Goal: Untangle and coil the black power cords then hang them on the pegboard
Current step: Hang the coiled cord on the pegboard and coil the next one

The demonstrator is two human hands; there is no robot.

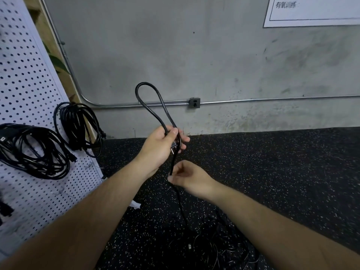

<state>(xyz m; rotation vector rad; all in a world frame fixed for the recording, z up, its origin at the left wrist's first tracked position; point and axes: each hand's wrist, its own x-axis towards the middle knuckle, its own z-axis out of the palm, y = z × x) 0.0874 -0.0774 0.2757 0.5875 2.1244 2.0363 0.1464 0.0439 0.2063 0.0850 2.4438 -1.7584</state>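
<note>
Pointing upward from the left hand (157, 148), a long looped cord (144, 83)

Wall: bare grey concrete (214, 55), scuffed and stained toward its base.
Conduit: metal pipe (272, 98) runs down the left side, bends, then crosses the wall through a grey outlet box (195, 102).
Notice: white printed sheet (315, 14), upper right.
Floor: black rubber matting (282, 172) flecked white and yellow.

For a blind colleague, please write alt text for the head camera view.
The left hand grips a black power cord folded into one upright loop; the right hand pinches the same cord below. Two coiled cords hang on the white pegboard at left.
</note>
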